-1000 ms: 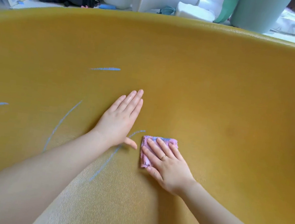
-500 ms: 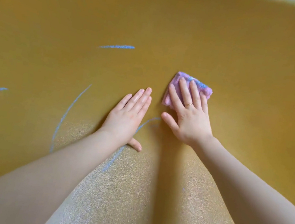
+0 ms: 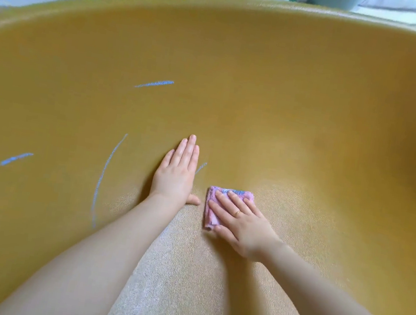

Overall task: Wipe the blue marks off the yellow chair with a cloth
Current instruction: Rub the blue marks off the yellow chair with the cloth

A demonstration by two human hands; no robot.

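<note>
Pressing the pink cloth (image 3: 229, 205) flat at frame centre under spread right hand (image 3: 241, 223); left hand (image 3: 176, 177) lying open beside it. Nearest blue mark (image 3: 200, 168) slanting upward, just upper-left of cloth on yellow chair (image 3: 314, 118).

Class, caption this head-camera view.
Right hand presses pink cloth on yellow plastic chair; blue marks remain.

Chair (image 3: 289, 102) mustard yellow, marks (image 3: 104, 177) light blue. Cloth (image 3: 245, 196) under my fingers (image 3: 224, 207) pink, stained blue.
</note>
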